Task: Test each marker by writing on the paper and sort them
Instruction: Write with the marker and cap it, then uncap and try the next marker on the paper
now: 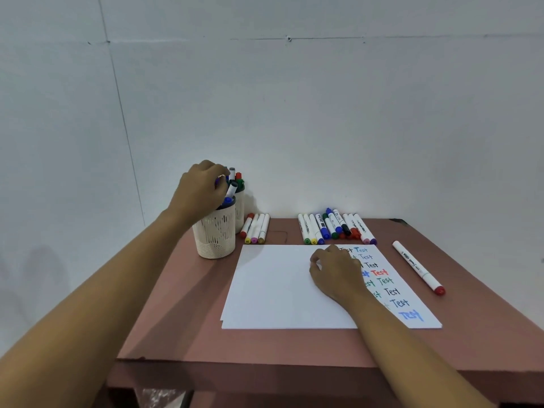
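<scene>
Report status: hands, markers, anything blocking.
Left hand grips black-capped marker at holder. Right hand rests on paper. Red-capped marker lies loose right of paper; nothing blocking.

A: The left hand?
B: Arm stretched forward, grip curled round a white dark-capped marker.
A: The right hand?
B: Palm down, resting (fingers loosely bent), holding nothing.

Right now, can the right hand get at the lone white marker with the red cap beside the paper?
Probably yes: the right hand rests on the white paper, and the red-capped white marker lies beside it, nothing between.
</scene>
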A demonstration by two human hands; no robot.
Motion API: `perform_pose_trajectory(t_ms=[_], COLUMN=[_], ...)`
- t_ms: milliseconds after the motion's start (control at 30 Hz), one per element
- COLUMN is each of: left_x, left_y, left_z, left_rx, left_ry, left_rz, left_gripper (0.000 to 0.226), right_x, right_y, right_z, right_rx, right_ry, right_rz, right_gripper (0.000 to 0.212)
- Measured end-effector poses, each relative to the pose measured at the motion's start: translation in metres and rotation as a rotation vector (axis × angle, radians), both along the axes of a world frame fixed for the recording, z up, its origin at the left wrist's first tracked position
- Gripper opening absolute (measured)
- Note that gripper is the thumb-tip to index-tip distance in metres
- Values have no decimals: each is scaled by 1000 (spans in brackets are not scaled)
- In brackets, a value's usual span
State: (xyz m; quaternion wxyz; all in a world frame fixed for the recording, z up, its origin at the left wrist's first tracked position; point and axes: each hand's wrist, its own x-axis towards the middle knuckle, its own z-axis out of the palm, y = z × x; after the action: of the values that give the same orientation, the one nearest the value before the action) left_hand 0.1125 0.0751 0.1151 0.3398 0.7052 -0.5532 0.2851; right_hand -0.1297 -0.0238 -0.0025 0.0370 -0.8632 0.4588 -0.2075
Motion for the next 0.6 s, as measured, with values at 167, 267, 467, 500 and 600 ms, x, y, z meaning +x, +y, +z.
perform_pose_trajectory(t_ms=[167, 267, 467, 500, 600], left_x=[-52, -72, -81, -82, -82], left_y=[-6, -18, -25, -25, -24], left_z=[-33, -67, -107, -107, -109], left_rx=[-20, 319, 767, 774, 799], left_ry=[-10, 105, 236, 247, 220], left_rz=[-218, -241, -127, -122, -115], left_gripper=[28, 33, 44, 45, 48], right_x=[-1, -1, 0, 1, 1], right_y=[1, 0, -2, -3, -2], right_z=[0, -1, -3, -2, 1], right_rx=[-11, -13, -10, -7, -11], right_ry=[-2, -11, -13, -4, 70], right_rz=[5, 8, 16, 16, 25], right_gripper=[30, 30, 29, 30, 29])
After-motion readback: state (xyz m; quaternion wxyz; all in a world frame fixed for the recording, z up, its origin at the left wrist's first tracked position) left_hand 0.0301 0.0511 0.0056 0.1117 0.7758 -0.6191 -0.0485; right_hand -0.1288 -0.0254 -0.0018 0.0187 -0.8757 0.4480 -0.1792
